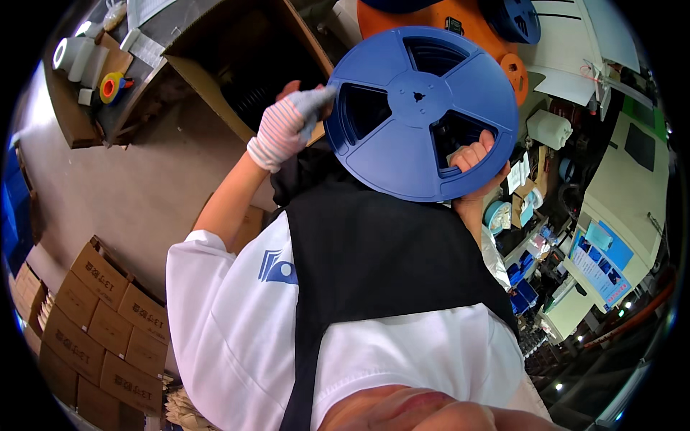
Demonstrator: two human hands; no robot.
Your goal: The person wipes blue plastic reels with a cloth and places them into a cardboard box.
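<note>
A large blue plastic reel [418, 104] with spoke-like windows is held up in front of my chest, its flat face showing. My right hand [471, 159], bare, grips it at the lower right, with fingers curled through a window over the flange. At the reel's left rim is my left hand [284, 129], in a striped white glove with grey on the fingers. Its grey fingers meet the rim, and bare fingertips show beside them; part of its grip is hidden.
Beyond my left hand an open cardboard box [215, 86] holds dark round items. An orange surface [424, 20] with more blue reels lies behind the held reel. Tape rolls [111, 86] sit on the left table. Stacked cartons [108, 323] stand lower left, machine cabinets [625, 179] at right.
</note>
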